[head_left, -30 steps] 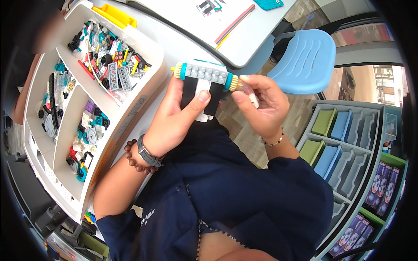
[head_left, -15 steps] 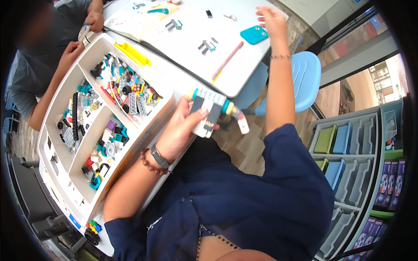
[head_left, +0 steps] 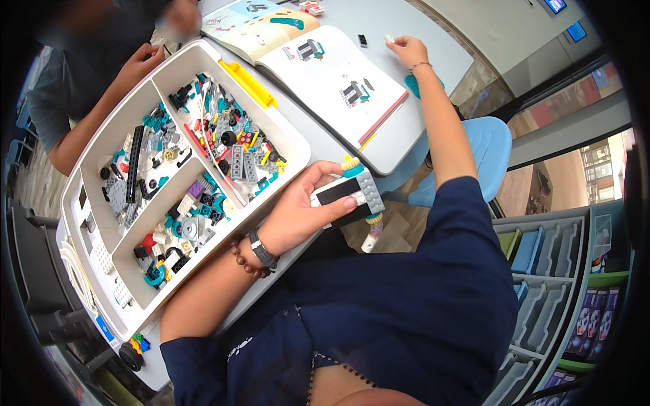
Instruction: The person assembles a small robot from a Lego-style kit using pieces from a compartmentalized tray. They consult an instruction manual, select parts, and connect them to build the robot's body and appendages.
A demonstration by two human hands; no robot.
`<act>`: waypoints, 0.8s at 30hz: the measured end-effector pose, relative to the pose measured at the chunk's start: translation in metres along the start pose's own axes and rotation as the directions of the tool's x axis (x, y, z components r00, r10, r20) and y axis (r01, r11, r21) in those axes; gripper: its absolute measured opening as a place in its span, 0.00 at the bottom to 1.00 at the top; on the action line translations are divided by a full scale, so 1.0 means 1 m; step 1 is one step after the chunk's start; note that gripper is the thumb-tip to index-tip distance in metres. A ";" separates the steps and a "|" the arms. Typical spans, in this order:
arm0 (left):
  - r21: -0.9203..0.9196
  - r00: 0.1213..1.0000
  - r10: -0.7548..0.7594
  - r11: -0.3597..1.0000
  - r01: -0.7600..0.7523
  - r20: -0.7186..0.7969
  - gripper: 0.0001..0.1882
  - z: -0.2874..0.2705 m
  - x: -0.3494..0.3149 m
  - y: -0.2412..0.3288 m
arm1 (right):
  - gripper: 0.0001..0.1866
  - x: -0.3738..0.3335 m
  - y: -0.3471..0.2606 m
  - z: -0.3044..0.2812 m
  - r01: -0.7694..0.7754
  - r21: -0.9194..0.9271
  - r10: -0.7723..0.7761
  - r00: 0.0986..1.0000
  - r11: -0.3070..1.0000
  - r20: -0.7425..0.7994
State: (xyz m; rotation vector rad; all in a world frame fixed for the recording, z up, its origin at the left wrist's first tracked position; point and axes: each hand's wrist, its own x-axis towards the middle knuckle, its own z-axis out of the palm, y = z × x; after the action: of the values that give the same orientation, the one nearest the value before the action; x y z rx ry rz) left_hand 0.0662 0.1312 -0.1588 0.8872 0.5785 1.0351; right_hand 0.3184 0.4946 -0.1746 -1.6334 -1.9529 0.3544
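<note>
My left hand [head_left: 298, 213] is closed around a toy-brick model [head_left: 369, 192] with grey studs, black and white faces and teal-and-yellow round ends. A clear and white piece [head_left: 371, 239] sticks out from its lower end. Far out over the table, my right hand [head_left: 410, 51] pinches a small whitish building piece [head_left: 389, 40] between its fingertips. Just left of that hand lies a small black piece [head_left: 363, 41]. A teal flat part [head_left: 412, 84] shows partly from behind my right forearm. An open instruction booklet [head_left: 332, 81] with pictures of brick models lies between my hands.
A white sorting tray [head_left: 291, 150] with loose bricks in its compartments stands at the left. A yellow piece [head_left: 248, 82] sits on its far rim. Across the table is another person's arm [head_left: 101, 122]. At the right are a blue chair [head_left: 484, 155] and storage shelves [head_left: 542, 271].
My right hand has come down and left, from open fingers to a pinch on the small whitish piece. The model in my left hand has turned and shifted slightly right and down.
</note>
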 end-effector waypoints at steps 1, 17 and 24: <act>-0.006 1.000 0.014 1.000 -0.014 -0.027 0.21 0.001 -0.002 0.001 | 0.19 -0.014 -0.020 -0.005 0.012 0.237 -0.018 1.000 0.971 0.024; 0.731 0.959 0.272 0.670 -0.130 -0.080 0.25 0.029 -0.047 0.085 | 0.15 -0.227 -0.216 -0.090 -0.027 0.908 -0.524 0.809 0.418 0.265; 0.732 0.936 0.352 0.639 -0.236 -0.005 0.25 0.032 -0.058 0.090 | 0.14 -0.245 -0.236 -0.100 -0.057 0.862 -0.494 0.800 0.503 0.341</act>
State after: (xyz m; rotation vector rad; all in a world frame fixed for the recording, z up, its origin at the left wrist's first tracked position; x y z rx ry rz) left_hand 0.0231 0.0883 -0.0651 1.6678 1.0352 1.1875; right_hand 0.2077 0.1908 -0.0288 -0.5967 -1.8156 1.5558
